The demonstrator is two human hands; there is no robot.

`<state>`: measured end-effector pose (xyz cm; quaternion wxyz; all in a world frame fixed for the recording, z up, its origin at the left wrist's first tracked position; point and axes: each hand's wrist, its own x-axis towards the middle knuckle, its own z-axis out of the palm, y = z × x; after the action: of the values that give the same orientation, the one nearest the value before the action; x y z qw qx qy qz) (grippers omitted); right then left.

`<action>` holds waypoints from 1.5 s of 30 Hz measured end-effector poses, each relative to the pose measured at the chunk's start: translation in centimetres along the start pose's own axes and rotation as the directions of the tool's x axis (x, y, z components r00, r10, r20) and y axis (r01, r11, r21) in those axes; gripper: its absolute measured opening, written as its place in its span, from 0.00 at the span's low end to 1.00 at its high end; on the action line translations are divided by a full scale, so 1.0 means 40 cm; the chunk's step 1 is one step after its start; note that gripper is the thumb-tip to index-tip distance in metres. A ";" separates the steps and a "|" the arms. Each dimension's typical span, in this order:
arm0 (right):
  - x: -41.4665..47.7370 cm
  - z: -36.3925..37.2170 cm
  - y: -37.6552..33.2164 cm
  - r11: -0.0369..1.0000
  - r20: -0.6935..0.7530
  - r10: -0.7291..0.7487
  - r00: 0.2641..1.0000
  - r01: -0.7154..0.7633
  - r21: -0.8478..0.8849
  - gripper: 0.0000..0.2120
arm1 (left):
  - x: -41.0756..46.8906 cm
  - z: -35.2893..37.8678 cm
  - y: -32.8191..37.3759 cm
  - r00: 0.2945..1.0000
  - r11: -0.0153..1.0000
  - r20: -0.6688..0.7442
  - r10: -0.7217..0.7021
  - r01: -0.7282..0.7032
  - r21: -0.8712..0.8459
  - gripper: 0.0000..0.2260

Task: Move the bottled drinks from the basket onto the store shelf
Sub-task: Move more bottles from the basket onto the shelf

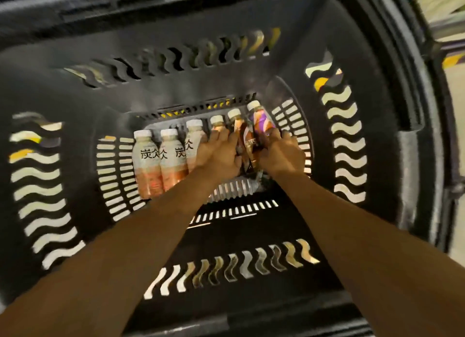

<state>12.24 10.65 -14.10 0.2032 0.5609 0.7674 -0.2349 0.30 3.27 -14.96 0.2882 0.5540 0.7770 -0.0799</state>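
Bare forearms, no sleeves, hands (221, 153) unadorned.

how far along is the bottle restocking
No shelf shows, so nothing reads as done. In hand: right hand grips the purple-label bottle; left hand rests on the next bottle. Left: the row in the black basket, including three grey-label bottles.

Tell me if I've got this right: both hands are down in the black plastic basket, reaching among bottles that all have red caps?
Not quite. The head view shows both hands, left and right, in the black plastic basket, but the bottles' caps are white, not red.
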 end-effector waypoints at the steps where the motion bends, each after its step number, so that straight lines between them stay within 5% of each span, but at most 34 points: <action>1: 0.019 0.014 0.002 1.000 0.007 0.021 1.000 -0.021 0.001 0.25 | 0.016 0.010 -0.007 1.000 1.000 -0.018 -0.011 0.011 0.008 0.26; 5: 0.069 0.064 -0.002 0.999 0.017 0.038 0.999 -0.038 -0.025 0.24 | 0.079 0.031 -0.034 0.998 0.998 -0.010 -0.057 0.057 -0.001 0.29; 10: 0.092 0.085 0.017 0.997 -0.023 -0.030 0.999 0.029 -0.076 0.28 | 0.150 0.046 -0.018 0.977 0.910 0.025 -0.211 0.206 -0.359 0.26; 13: 0.094 0.089 0.013 1.000 -0.070 -0.011 0.997 0.010 -0.025 0.25 | 0.174 0.046 0.003 0.955 0.876 0.013 -0.297 0.278 -0.395 0.25; 22: 0.087 0.087 0.005 0.972 -0.031 0.069 0.997 -0.060 0.226 0.22 | 0.152 0.047 0.014 0.955 0.601 0.130 -0.266 0.270 -0.752 0.17; 30: 0.017 -0.005 -0.002 0.914 0.107 0.131 0.986 -0.162 0.372 0.25 | 0.049 0.001 0.010 0.972 0.436 0.167 -0.166 0.224 -0.871 0.23; 37: -0.182 -0.195 -0.063 0.780 0.138 -0.085 0.987 -0.020 0.626 0.17 | -0.146 -0.227 -0.032 0.958 0.138 0.175 -0.229 0.210 -0.968 0.18; 41: -0.362 -0.365 -0.094 0.584 0.263 -0.200 0.944 -0.101 0.806 0.19 | -0.344 -0.394 -0.042 0.932 -0.174 0.281 -0.229 0.245 -0.954 0.19; 45: -0.548 -0.540 -0.137 0.483 0.353 -0.268 0.896 -0.192 0.854 0.25 | -0.554 -0.565 -0.048 0.910 -0.345 0.348 -0.228 0.259 -0.902 0.20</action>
<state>12.27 5.17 16.68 0.0525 0.4984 0.4851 -0.7166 -4.69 -5.47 15.10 0.5943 -0.0771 0.6228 0.5030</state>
